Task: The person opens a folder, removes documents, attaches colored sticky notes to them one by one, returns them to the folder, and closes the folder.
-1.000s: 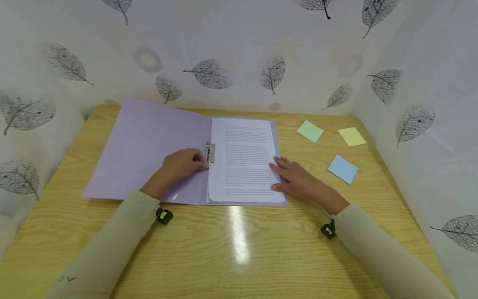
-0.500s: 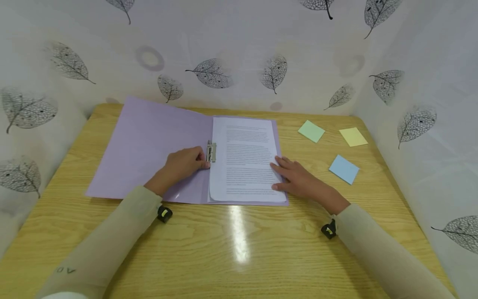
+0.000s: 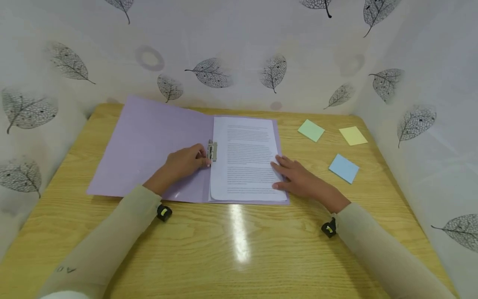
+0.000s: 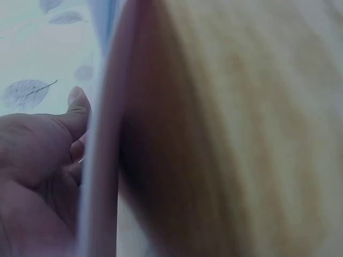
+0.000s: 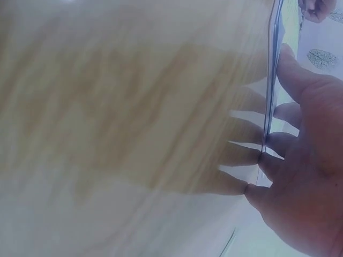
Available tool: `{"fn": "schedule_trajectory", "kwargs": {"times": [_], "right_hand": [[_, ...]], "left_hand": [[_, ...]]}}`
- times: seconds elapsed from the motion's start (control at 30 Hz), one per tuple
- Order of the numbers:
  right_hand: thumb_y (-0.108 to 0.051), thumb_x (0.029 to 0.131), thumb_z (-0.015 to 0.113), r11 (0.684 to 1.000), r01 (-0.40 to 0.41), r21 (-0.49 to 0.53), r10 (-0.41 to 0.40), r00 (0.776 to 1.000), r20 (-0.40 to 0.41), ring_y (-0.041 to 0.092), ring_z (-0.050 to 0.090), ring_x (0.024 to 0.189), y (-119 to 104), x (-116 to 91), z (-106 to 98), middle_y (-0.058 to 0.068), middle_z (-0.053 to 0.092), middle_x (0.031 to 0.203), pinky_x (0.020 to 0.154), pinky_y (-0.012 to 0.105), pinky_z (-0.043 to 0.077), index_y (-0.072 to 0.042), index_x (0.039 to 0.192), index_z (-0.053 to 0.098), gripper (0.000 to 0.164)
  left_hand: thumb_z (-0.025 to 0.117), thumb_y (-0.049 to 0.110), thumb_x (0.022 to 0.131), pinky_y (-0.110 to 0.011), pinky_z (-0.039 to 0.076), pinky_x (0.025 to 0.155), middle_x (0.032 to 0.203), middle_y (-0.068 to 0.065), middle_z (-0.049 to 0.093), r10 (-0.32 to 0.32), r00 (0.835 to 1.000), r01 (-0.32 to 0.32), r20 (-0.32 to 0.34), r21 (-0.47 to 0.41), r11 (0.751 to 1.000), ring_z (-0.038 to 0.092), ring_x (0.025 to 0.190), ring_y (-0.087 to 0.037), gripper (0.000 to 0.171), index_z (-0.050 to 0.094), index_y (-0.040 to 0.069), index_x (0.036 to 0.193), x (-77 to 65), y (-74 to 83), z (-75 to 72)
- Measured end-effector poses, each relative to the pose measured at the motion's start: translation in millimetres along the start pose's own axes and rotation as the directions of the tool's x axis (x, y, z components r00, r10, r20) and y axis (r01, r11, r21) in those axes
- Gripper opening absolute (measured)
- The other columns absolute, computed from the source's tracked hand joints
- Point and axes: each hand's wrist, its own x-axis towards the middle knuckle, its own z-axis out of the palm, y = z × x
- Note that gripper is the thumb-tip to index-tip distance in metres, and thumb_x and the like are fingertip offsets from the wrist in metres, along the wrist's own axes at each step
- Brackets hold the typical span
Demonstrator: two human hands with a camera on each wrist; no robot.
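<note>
Head view: left hand [image 3: 184,161] pinches shiny metal clip [image 3: 214,151]; right hand [image 3: 296,177] rests splayed on smooth printed paper [image 3: 247,160].

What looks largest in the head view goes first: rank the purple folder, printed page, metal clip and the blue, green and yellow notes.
1. Purple folder
2. Printed page
3. Blue notes, though nearer the camera
4. Green notes and yellow notes: too alike to rank
5. Metal clip
</note>
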Motion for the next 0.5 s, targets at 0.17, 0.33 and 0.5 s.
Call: {"fn": "schedule_trajectory", "kwargs": {"times": [0.17,0.33,0.5], "right_hand": [[-0.033,0.098,0.066,1.0,-0.009,0.01,0.009,1.0,0.002,0.045,0.009,0.153,-0.5,-0.2,-1.8,0.023,0.011,0.166,0.121,0.065,0.01,-0.002,0.158,0.026,0.078],[-0.033,0.098,0.066,1.0,0.001,0.025,-0.001,1.0,-0.004,0.047,0.009,0.153,-1.2,-1.0,-1.7,0.025,0.011,0.166,0.12,0.067,0.01,-0.001,0.157,0.027,0.078],[-0.034,0.098,0.066,0.999,-0.002,0.033,0.002,1.0,-0.001,0.046,0.008,0.153,0.2,0.3,-0.4,0.024,0.011,0.166,0.12,0.067,0.009,-0.002,0.158,0.026,0.078]], "left_hand": [[0.056,0.043,0.103,-0.043,0.045,0.081,0.109,-0.006,0.067,0.005,1.0,-0.004,0.003,-0.133,0.991,0.062,0.088,-0.025,0.03,0.057,0.02,0.122,-2.3,1.9,-10.4],[0.054,0.039,0.104,-0.037,0.045,0.075,0.106,-0.006,0.067,0.029,0.999,-0.036,-0.034,-0.257,0.966,0.062,0.08,-0.021,0.028,0.058,0.018,0.122,-2.8,5.2,-14.1],[0.05,0.032,0.107,-0.036,0.049,0.073,0.108,-0.007,0.069,0.073,0.994,-0.098,-0.086,-0.342,0.935,0.062,0.079,-0.022,0.03,0.06,0.013,0.127,-2.0,3.6,-10.5]]}}
